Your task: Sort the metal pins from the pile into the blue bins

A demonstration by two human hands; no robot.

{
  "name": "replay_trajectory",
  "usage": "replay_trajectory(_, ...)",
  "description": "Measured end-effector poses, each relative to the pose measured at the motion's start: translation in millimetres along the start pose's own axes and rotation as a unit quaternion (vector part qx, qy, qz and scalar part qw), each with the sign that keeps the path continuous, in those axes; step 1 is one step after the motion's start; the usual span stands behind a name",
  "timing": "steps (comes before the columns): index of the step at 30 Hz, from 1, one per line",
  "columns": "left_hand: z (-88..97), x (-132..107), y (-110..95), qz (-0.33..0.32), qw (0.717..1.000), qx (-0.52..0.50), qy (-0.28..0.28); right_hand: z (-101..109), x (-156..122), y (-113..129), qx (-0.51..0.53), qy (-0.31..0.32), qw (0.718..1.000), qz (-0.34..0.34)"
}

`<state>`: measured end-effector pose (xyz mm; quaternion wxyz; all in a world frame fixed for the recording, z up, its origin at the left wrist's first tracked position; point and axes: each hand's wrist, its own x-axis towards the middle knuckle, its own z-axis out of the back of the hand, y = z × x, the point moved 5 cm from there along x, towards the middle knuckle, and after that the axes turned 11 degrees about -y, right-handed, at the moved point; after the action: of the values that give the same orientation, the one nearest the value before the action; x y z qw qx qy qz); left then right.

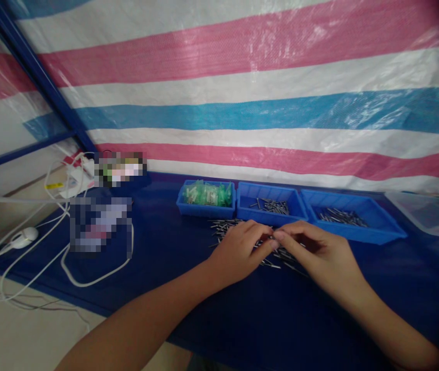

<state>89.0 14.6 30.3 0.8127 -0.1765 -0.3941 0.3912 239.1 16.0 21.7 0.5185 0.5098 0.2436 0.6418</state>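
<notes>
My left hand (242,250) and my right hand (320,252) meet fingertip to fingertip over a loose pile of thin metal pins (227,226) on the dark blue table cover (165,268). Both hands are pinched closed; something small sits between the fingertips, too small to name. Behind the pile stand three blue trays: the left tray (204,208) holds green plastic pieces, the middle tray (250,201) and the right tray (377,234) hold more metal pins.
White cables (68,268) loop across the table's left part, beside a white mouse-shaped object (24,237) and blurred items. A clear plastic container (428,214) sits at the far right. A striped pink, white and blue tarp (242,77) hangs close behind the trays.
</notes>
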Motion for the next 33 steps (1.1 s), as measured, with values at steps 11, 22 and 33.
replay_trajectory(11, 13.3, 4, 0, 0.007, 0.999, -0.005, -0.039, 1, 3, 2, -0.011, 0.062, 0.998, 0.006)
replay_trajectory(22, 31.4, 4, -9, -0.050, 0.972, 0.141, 0.181, 120, 53, -46, -0.446, -0.199, 0.872, -0.041)
replay_trajectory(33, 22.0, -11, 2, -0.035, 0.944, 0.163, 0.285, 127, 56, -66, -0.539, -0.156, 0.824, -0.082)
